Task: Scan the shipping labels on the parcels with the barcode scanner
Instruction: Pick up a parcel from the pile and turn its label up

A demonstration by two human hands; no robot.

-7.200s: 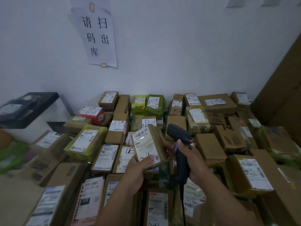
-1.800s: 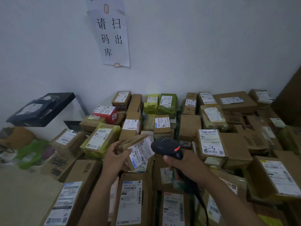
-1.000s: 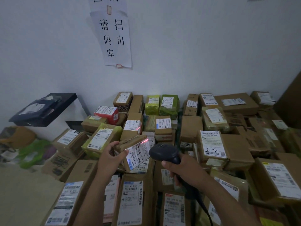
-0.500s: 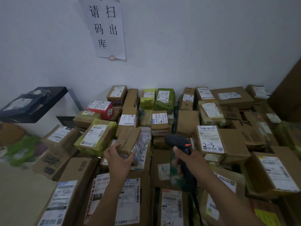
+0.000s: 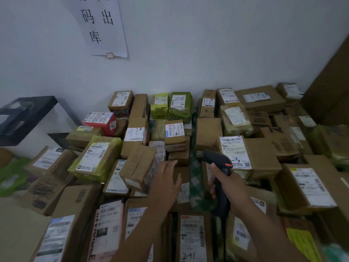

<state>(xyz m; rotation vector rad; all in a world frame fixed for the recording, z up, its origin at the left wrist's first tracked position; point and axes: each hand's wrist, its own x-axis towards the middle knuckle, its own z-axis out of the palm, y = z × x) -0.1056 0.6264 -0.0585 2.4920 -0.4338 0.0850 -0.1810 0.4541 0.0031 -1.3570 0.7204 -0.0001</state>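
Observation:
Many cardboard and green-wrapped parcels with white shipping labels lie packed together below me. My right hand (image 5: 225, 183) grips the handle of the black barcode scanner (image 5: 217, 161), whose head points up and left and shows a small red light. My left hand (image 5: 168, 178) hovers open with spread fingers over the pile's middle, just right of a small taped brown box (image 5: 137, 167) that lies tilted on other parcels. A box with a label marked by hand (image 5: 236, 152) sits just behind the scanner.
A white wall with a paper sign (image 5: 100, 25) rises behind the pile. A black shelf (image 5: 24, 114) juts out at the left. A tall brown panel (image 5: 332, 87) stands at the right. Green bags (image 5: 11, 176) lie at the far left.
My left hand has let go of the small taped box, which now rests on the pile, and has moved right, open. The scanner has swung away from the box's label and stands more upright.

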